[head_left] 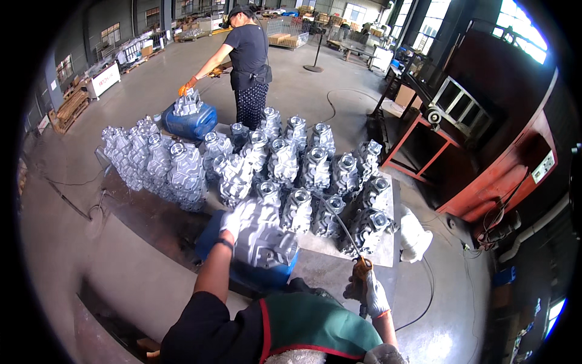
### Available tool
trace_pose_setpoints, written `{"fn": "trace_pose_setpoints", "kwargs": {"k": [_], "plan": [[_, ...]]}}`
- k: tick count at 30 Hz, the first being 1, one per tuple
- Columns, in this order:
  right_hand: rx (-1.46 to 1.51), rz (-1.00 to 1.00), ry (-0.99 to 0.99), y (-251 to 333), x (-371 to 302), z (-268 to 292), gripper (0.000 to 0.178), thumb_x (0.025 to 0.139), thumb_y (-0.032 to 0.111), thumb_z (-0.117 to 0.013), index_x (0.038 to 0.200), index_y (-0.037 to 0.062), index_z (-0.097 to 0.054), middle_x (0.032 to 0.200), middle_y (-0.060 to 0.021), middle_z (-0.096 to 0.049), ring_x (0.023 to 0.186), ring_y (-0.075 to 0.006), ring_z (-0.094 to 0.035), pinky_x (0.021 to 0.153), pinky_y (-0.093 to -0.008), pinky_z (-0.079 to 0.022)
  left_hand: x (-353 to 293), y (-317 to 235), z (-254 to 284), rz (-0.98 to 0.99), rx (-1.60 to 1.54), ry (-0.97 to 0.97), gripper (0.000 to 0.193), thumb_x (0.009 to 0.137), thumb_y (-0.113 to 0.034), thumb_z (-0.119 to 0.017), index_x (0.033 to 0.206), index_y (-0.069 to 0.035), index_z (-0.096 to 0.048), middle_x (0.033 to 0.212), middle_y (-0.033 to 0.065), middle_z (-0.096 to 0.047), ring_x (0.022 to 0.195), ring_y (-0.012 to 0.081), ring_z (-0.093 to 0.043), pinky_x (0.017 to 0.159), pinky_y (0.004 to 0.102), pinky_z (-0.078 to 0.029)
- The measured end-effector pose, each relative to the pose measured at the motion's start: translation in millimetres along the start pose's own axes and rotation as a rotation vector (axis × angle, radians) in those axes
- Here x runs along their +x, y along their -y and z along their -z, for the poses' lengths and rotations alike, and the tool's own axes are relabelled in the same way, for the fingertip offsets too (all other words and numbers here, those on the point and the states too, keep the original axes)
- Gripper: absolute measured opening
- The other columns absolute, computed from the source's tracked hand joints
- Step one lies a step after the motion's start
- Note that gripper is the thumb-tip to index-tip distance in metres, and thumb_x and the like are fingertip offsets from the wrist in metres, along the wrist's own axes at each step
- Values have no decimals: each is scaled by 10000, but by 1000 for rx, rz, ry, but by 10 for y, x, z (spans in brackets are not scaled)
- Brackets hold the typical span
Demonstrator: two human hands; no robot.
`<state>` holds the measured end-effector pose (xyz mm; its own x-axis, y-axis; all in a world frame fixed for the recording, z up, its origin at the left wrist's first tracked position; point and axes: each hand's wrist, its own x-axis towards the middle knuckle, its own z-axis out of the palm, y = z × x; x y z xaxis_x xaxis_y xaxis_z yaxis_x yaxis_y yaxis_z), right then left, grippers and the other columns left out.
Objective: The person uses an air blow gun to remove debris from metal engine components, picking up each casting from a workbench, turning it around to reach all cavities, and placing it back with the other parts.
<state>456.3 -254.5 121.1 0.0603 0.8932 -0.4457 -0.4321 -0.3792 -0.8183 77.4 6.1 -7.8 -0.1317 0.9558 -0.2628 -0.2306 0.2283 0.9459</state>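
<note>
My left hand [234, 219], in a white glove, lies on the upper left end of a grey cast-metal housing [267, 238]. Its fingers look stretched over the metal, though they blend with its bright surface. That housing rests on its side on a blue plastic drum [276, 274]. At the lower right my gloved right hand [376, 294] is closed around an orange air blow gun [362, 268]. The gun's long thin nozzle [344, 225] points up and left, toward the standing castings and away from the housing under my left hand.
Rows of similar castings [283, 162] stand upright on the table [315, 244] ahead. Across it, a person [248, 60] with orange gloves works at another casting [188, 103] on a blue drum [193, 124]. A red machine frame [418, 148] stands right, beyond a white sack [414, 235]. Hoses trail over the floor.
</note>
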Motion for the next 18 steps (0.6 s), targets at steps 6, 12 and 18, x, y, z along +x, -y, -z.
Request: {"fn": "trace_pose_setpoints", "kwargs": {"k": [6, 12, 18], "plan": [[-81, -124, 17, -144, -78, -42, 577, 898, 528, -489, 1215, 47, -484, 1006, -104, -582, 869, -240, -592, 782, -401, -492, 60, 818, 671, 186, -457, -56, 372, 876, -393, -592, 1079, -88, -657, 908, 6, -642, 730, 116, -581, 684, 262, -486], [-280, -116, -61, -18, 34, -598, 598, 928, 518, -435, 1179, -20, -508, 962, -128, -617, 810, -221, -623, 745, -368, -523, -204, 378, 893, 254, -759, 45, 576, 938, -529, -369, 1243, -76, -553, 1221, 22, -574, 1073, 171, -539, 933, 321, -419], [-316, -72, -9, -71, 116, -694, 551, 926, 504, -448, 1108, -12, -504, 936, -138, -588, 751, -249, -608, 677, -403, -516, -606, 272, 695, 60, 193, -136, 663, 723, -394, -754, 1188, 28, -540, 1135, 141, -613, 1062, 222, -575, 874, 312, -457]]}}
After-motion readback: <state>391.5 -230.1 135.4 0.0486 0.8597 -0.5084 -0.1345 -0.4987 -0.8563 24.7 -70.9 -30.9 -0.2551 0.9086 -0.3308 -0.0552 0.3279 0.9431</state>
